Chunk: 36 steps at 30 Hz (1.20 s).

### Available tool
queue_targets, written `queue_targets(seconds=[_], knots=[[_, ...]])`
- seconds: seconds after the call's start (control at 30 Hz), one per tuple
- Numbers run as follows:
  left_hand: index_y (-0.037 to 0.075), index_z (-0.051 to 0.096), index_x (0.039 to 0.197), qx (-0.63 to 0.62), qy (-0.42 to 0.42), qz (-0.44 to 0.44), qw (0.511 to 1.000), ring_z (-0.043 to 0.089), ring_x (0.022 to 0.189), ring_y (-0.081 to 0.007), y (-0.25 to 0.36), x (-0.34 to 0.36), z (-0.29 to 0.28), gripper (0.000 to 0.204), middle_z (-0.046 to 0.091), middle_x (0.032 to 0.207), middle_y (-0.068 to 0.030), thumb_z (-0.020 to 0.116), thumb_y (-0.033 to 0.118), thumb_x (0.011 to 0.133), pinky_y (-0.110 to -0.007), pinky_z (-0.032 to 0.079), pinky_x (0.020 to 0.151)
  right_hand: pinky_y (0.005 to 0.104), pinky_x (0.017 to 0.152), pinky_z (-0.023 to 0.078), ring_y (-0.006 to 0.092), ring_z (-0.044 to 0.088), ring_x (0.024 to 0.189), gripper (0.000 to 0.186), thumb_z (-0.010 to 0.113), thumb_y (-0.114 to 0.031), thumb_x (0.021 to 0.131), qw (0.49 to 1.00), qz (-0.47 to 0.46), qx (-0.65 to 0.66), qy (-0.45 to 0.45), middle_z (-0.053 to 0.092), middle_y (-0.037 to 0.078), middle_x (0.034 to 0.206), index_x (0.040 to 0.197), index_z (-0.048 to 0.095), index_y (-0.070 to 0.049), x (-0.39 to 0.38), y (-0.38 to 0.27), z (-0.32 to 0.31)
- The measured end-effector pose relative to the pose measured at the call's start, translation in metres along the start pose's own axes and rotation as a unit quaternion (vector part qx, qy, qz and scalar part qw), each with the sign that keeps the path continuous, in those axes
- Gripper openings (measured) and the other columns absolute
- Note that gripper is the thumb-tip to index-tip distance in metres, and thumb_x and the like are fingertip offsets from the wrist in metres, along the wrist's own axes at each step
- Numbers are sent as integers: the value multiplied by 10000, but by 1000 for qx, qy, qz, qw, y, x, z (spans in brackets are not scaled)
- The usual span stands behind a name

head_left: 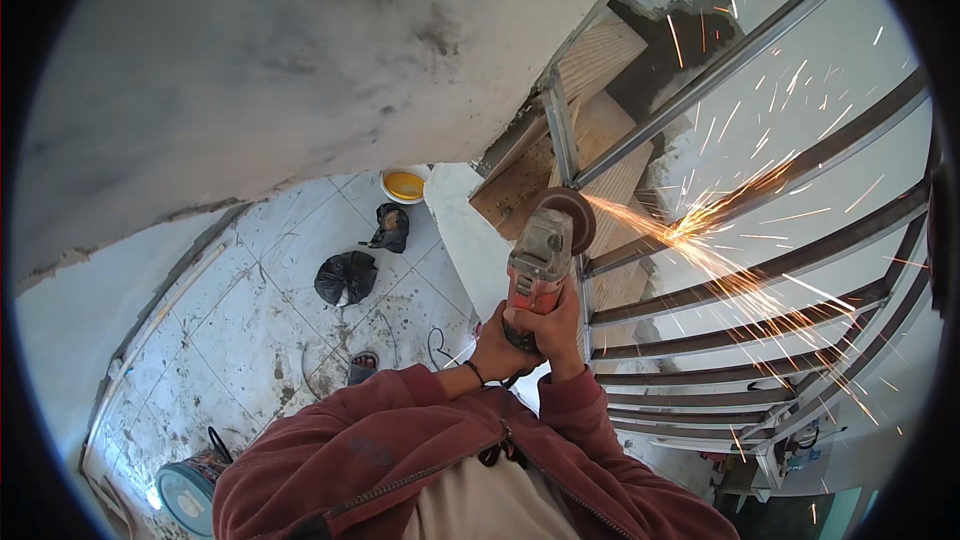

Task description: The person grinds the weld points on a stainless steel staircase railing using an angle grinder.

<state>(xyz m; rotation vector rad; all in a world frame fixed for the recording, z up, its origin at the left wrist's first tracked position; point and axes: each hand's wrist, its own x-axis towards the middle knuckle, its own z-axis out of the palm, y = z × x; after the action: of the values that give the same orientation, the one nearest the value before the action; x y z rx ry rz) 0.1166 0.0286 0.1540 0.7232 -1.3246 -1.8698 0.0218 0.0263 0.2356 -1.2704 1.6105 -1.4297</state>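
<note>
A red and grey angle grinder (pixel 540 262), dusty at its head, points away from me near the middle of the view. My left hand (pixel 492 348), with a dark band at its wrist, is closed around the rear of the body. Higher up on the right side, my right hand (pixel 558 325) grips the same tool, its thumb across the body. The brown disc (pixel 574 218) meets the metal frame (pixel 562 145) near a joint between bars. Orange sparks (pixel 690 230) spray rightward from it across the brown metal bars (pixel 740 287). The exact contact point is hidden behind the disc.
A rough-edged pale wall (pixel 300 60) fills the upper left. Wooden boards (pixel 600 125) lie behind the frame. On the dirty tiled floor (pixel 250 340) are black plastic bags (pixel 346 278), a yellow-lined basin (pixel 404 186) and a lidded bucket (pixel 188 492). A sandalled foot (pixel 363 367) shows below.
</note>
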Motion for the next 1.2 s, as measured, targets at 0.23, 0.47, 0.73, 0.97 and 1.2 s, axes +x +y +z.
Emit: queue_targets(seconds=[0.23,0.47,0.73,0.97,1.2], knots=[[21,388,1241,-20,-13,-21,999,602,1030,-237,-11,-4,1,902,585,1122,-138,871,299,531,-358,489,890,298,835,469,168,585,927,725,823,-133,548,1000,15,-6,-4,610,81,1044,1179,489,-6,-8,4,-2],[19,392,1205,35,-35,-10,999,608,1005,-234,-1,-13,-1,855,588,1086,-134,864,290,545,-350,490,871,308,833,474,177,594,928,709,823,-138,558,999,23,10,41,614,86,1047,1170,489,-7,-22,4,-4],[-6,375,1182,27,31,71,997,599,1014,-244,-8,-3,11,824,560,1108,-155,858,277,577,-363,493,852,313,881,457,174,576,984,741,841,-101,560,998,-2,-42,39,587,90,1093,1191,466,2,-17,-3,-7],[2,360,1198,17,-12,68,997,592,1029,-242,1,10,9,842,549,1133,-149,858,260,569,-354,493,857,316,880,455,178,574,978,765,843,-109,551,997,-16,-51,51,583,91,1096,1201,457,2,-8,-1,-9],[43,396,1267,-14,-6,46,999,567,1072,-206,6,8,10,835,553,1185,-106,838,156,569,-347,471,914,333,833,479,205,607,923,748,847,-188,555,994,-35,-89,53,630,122,1024,1168,462,0,-5,-5,-7]])
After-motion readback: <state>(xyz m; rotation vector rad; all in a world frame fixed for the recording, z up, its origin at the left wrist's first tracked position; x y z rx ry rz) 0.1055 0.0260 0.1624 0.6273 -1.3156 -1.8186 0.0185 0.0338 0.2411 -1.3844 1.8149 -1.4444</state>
